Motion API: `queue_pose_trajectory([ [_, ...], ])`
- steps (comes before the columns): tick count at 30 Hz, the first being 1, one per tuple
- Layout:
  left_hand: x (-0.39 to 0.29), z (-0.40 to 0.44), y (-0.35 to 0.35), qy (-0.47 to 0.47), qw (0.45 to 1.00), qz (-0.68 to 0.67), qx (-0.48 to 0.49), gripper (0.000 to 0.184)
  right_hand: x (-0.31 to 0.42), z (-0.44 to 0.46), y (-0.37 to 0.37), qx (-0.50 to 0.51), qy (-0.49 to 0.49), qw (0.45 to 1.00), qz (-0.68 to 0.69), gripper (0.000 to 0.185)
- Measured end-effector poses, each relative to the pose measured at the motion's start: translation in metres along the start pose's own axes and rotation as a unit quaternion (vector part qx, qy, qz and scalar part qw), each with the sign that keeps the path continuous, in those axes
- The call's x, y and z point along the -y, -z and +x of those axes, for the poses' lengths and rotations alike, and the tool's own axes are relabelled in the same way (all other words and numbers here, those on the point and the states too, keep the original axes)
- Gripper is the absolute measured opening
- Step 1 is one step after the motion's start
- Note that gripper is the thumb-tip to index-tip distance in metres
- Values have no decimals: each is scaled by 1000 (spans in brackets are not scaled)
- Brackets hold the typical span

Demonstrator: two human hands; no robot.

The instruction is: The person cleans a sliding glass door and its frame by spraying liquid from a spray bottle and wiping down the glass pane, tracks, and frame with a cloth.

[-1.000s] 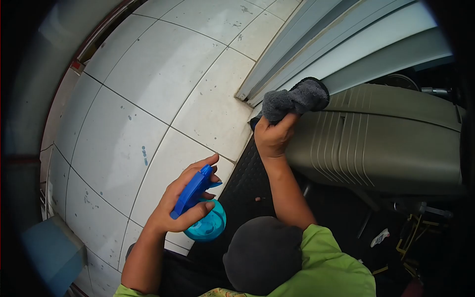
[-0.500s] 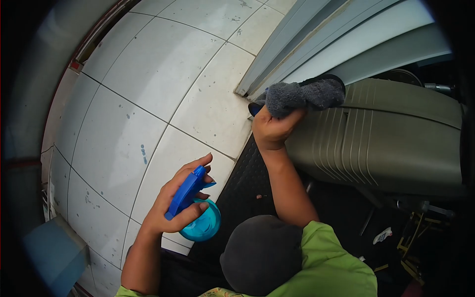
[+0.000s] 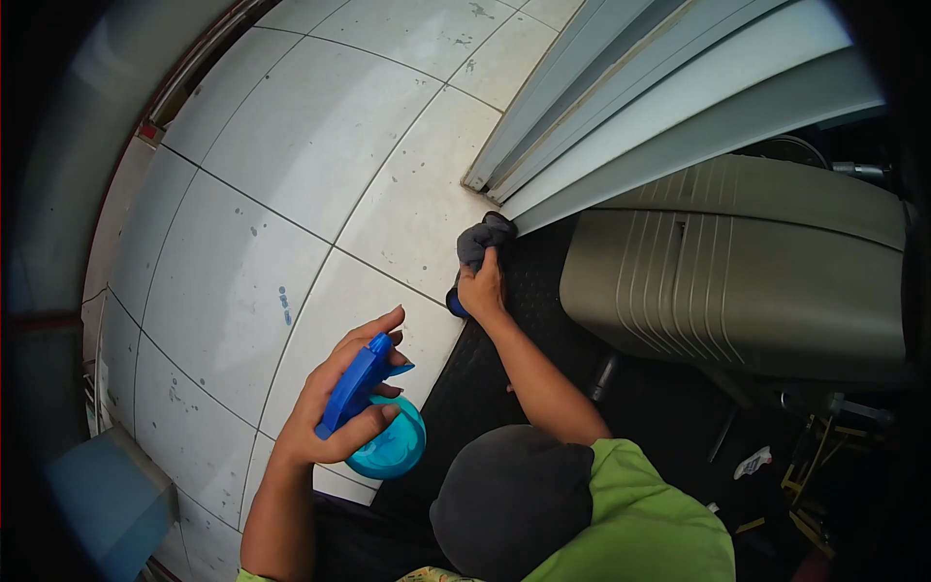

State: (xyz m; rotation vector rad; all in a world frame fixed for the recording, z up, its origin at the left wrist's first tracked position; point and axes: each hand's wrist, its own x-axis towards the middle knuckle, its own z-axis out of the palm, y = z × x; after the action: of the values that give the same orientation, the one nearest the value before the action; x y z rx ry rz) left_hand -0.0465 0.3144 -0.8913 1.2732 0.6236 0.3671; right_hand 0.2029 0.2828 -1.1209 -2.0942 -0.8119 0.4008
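My left hand (image 3: 325,403) is wrapped round a spray bottle with a blue trigger head (image 3: 354,388) and a turquoise see-through body (image 3: 393,441). The bottle is over the edge of the white tiles. My right hand (image 3: 482,291) grips a bunched grey cloth (image 3: 477,244), low beside the foot of the grey door frame (image 3: 485,175). A dark end with a blue patch (image 3: 455,302) sticks out below the same hand; whether it belongs to the cloth, I cannot tell. A black textured mat (image 3: 533,281) borders the tiles here.
White floor tiles (image 3: 233,252) with dark specks spread to the left. A ribbed olive-grey casing (image 3: 737,262) stands on the right, with yellow metal parts (image 3: 810,475) below it. A dark rounded shape (image 3: 514,500) and green clothing (image 3: 650,514) fill the lower middle.
My right hand has moved left and down with the grey cloth, from in front of the olive casing to the foot of the door frame. My left hand and the spray bottle have shifted slightly left.
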Motion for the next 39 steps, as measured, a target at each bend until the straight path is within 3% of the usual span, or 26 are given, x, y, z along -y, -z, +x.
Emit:
queue_pose_trajectory([
  [1,-3,1,-2,9,1000,-9,-9,76,1,5,3,82,-175,981,4,54],
  [2,-4,2,-3,8,1000,-6,1,76,0,12,13,49,-169,984,37,38],
  [3,-5,1,-2,19,1000,1,-12,79,7,9,25,34,-174,983,42,38],
  [5,-7,2,-4,27,999,18,-4,82,35,-8,59,-29,-101,982,158,29],
  [7,-6,-1,-6,33,996,34,-74,82,51,-28,70,-144,-8,953,267,26],
  [8,-1,-3,-7,40,994,50,-90,77,60,-29,78,-181,47,940,284,28],
  [9,-6,-5,-11,55,992,33,-104,56,73,-30,87,-218,99,925,296,29],
  [13,12,-19,-12,62,990,47,-114,61,90,19,86,-200,225,941,152,43],
  [16,2,-16,-20,63,988,56,-132,58,39,48,7,-331,183,925,50,34],
  [18,-2,-18,-23,60,987,61,-136,58,-9,46,-50,-253,59,961,95,24],
  [19,-3,-16,-24,62,987,70,-132,58,-36,51,-68,-258,53,960,100,24],
  [22,-1,-15,-24,57,985,77,-142,60,-30,48,-47,-245,0,961,129,22],
  [25,-3,-13,-26,59,985,86,-138,59,35,46,3,-310,73,934,164,22],
  [28,-4,-14,-28,76,980,99,-152,61,90,54,48,-313,128,919,202,48],
  [30,-5,-16,-31,74,980,100,-155,61,93,66,49,-377,203,874,232,54],
  [31,-5,-15,-31,68,981,96,-157,60,77,70,47,-353,243,883,194,60],
  [33,-2,-16,-27,67,980,90,-164,60,52,68,29,-308,215,909,182,63],
  [34,-2,-18,-26,70,980,87,-165,60,28,61,0,-268,149,941,146,63],
  [35,-1,-19,-27,73,980,88,-166,60,0,62,-41,-302,80,941,131,60],
  [38,0,-15,-28,77,977,91,-175,60,-20,55,-24,-237,33,966,96,51],
  [39,0,-15,-29,79,978,89,-171,60,-19,55,-12,-101,-54,986,123,52],
])
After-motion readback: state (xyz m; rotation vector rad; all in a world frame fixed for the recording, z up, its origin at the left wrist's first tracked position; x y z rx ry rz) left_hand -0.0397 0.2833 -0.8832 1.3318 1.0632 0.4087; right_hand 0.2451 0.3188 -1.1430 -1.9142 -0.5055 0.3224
